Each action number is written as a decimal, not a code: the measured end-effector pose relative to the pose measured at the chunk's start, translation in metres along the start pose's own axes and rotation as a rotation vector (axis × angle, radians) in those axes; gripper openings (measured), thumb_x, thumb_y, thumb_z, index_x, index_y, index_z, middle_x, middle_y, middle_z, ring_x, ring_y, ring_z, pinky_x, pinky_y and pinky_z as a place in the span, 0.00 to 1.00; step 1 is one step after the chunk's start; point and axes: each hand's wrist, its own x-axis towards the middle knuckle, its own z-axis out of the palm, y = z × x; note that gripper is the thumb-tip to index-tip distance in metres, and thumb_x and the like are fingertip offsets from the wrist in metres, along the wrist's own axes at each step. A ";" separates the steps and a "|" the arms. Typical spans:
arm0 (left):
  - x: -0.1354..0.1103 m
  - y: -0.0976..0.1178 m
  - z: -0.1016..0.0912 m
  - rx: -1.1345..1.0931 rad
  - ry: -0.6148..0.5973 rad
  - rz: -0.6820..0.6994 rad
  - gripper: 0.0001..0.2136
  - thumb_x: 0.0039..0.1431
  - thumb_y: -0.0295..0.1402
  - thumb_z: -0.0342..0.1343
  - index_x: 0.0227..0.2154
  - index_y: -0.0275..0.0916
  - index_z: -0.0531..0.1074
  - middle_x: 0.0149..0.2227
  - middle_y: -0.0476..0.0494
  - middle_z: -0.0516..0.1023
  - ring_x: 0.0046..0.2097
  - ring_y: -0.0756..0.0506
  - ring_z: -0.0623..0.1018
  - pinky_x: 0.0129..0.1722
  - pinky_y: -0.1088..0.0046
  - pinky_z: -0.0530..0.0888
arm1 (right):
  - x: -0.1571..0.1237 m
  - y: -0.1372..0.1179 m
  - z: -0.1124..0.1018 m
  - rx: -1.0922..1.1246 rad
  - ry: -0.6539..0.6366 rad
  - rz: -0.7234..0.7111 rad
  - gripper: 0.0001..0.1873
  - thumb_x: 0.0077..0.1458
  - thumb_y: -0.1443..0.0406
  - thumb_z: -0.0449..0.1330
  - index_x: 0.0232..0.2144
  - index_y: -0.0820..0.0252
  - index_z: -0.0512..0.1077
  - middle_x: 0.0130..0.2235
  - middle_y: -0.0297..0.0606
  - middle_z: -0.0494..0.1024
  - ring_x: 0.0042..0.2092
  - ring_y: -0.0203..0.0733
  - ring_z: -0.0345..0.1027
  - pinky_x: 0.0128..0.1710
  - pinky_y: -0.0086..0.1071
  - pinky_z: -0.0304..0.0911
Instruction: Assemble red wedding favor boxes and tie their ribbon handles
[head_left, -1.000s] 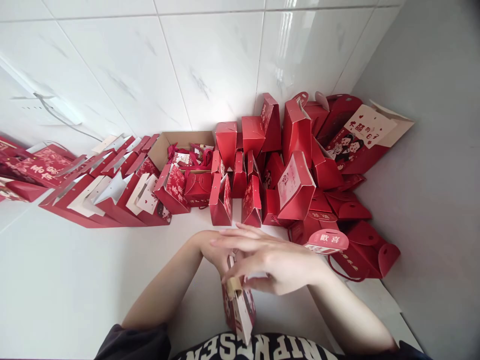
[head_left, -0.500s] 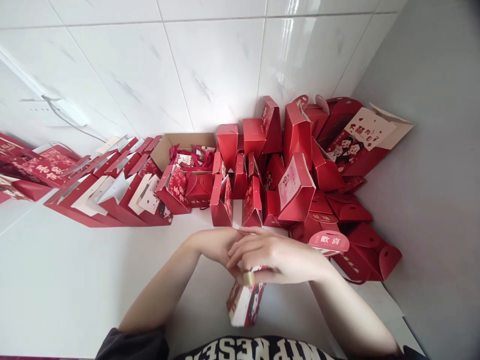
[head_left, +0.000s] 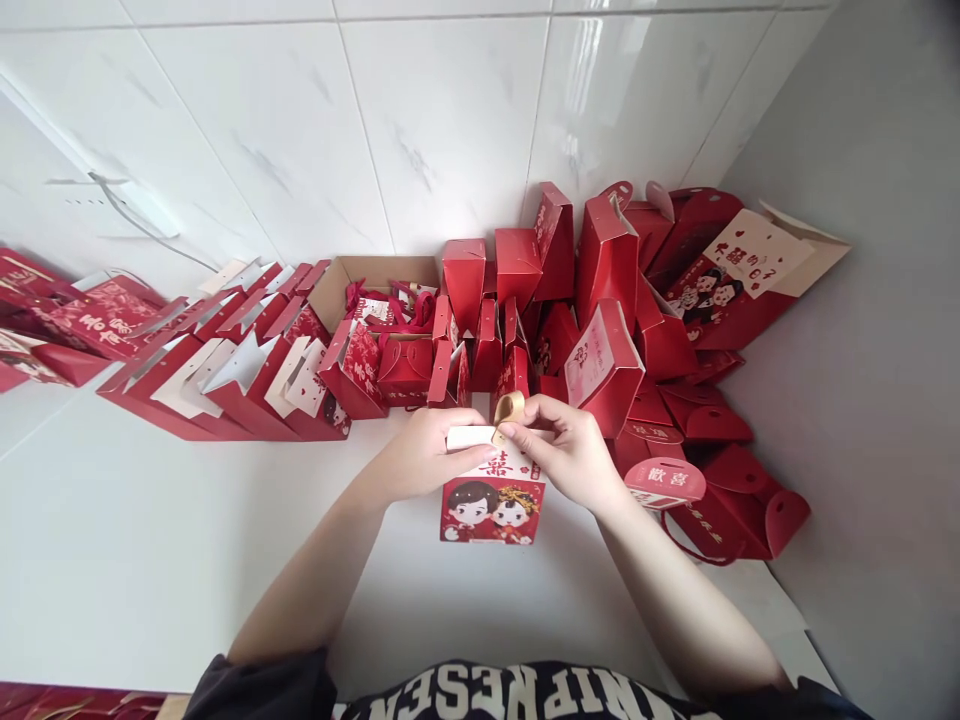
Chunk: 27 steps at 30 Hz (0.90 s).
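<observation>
A small red and white gift bag [head_left: 491,512] with a cartoon couple on its front is held upright between my hands above the table. My left hand [head_left: 424,452] pinches its white top edge, thumb in front and fingers behind. With thumb and forefinger, my right hand [head_left: 570,450] grips a gold ribbon [head_left: 510,408], which stands up in a loop at the middle of the bag's top. The back of the bag and the fingers behind it are hidden.
Rows of red gift bags [head_left: 225,400] stand at the left. An open cardboard box [head_left: 324,300] with dark red ribbons inside sits by the tiled wall. More red boxes [head_left: 517,265] crowd the middle and right, up to a grey side wall [head_left: 885,400].
The gift bag has been turned so its printed front faces me, and raised away from my body. My hands have moved apart to its two sides, and the gold ribbon loop now shows.
</observation>
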 end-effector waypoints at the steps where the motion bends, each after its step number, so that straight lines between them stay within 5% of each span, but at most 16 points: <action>1: 0.002 -0.001 0.001 -0.026 -0.012 0.004 0.12 0.59 0.42 0.56 0.31 0.37 0.73 0.26 0.52 0.71 0.28 0.51 0.69 0.26 0.78 0.62 | 0.000 0.000 0.000 0.008 0.016 0.013 0.13 0.56 0.55 0.64 0.31 0.59 0.71 0.32 0.35 0.75 0.32 0.35 0.68 0.31 0.29 0.67; 6: 0.006 -0.013 0.004 -0.027 -0.002 0.016 0.15 0.59 0.42 0.57 0.24 0.36 0.70 0.22 0.54 0.64 0.25 0.53 0.65 0.24 0.78 0.59 | 0.002 0.002 0.001 0.026 0.005 0.036 0.13 0.56 0.56 0.65 0.30 0.58 0.69 0.30 0.32 0.73 0.30 0.33 0.65 0.30 0.27 0.65; 9: 0.003 -0.020 0.007 -0.043 0.048 0.015 0.13 0.59 0.41 0.57 0.26 0.36 0.73 0.22 0.52 0.69 0.26 0.52 0.70 0.26 0.77 0.67 | 0.002 0.004 0.003 -0.057 -0.029 -0.024 0.12 0.57 0.57 0.64 0.29 0.58 0.71 0.29 0.32 0.73 0.31 0.34 0.65 0.32 0.28 0.64; 13: 0.001 -0.034 0.016 -0.279 0.042 0.025 0.12 0.58 0.37 0.58 0.41 0.36 0.77 0.38 0.44 0.80 0.43 0.42 0.81 0.46 0.68 0.78 | 0.003 0.007 0.008 -0.283 -0.035 -0.131 0.11 0.59 0.59 0.62 0.28 0.59 0.71 0.29 0.33 0.74 0.31 0.35 0.65 0.31 0.29 0.60; 16: 0.001 -0.045 0.024 -0.405 0.037 0.020 0.15 0.57 0.35 0.60 0.46 0.35 0.76 0.45 0.41 0.80 0.48 0.39 0.81 0.50 0.64 0.78 | 0.003 0.008 0.010 -0.361 -0.061 -0.148 0.11 0.61 0.59 0.60 0.29 0.58 0.72 0.30 0.34 0.75 0.31 0.36 0.66 0.31 0.29 0.59; 23: -0.003 -0.058 0.048 -0.397 0.190 0.029 0.15 0.55 0.36 0.63 0.43 0.34 0.78 0.42 0.41 0.82 0.46 0.40 0.81 0.49 0.66 0.78 | -0.002 -0.004 -0.002 -0.323 -0.235 -0.089 0.05 0.62 0.64 0.58 0.39 0.56 0.73 0.37 0.34 0.79 0.37 0.38 0.73 0.37 0.30 0.65; 27: -0.003 -0.061 0.058 -0.382 0.218 0.030 0.16 0.56 0.37 0.61 0.45 0.35 0.79 0.45 0.40 0.82 0.48 0.40 0.80 0.49 0.67 0.76 | -0.001 -0.007 -0.014 -0.337 -0.396 -0.114 0.13 0.63 0.68 0.54 0.48 0.55 0.72 0.46 0.38 0.77 0.45 0.40 0.72 0.44 0.33 0.66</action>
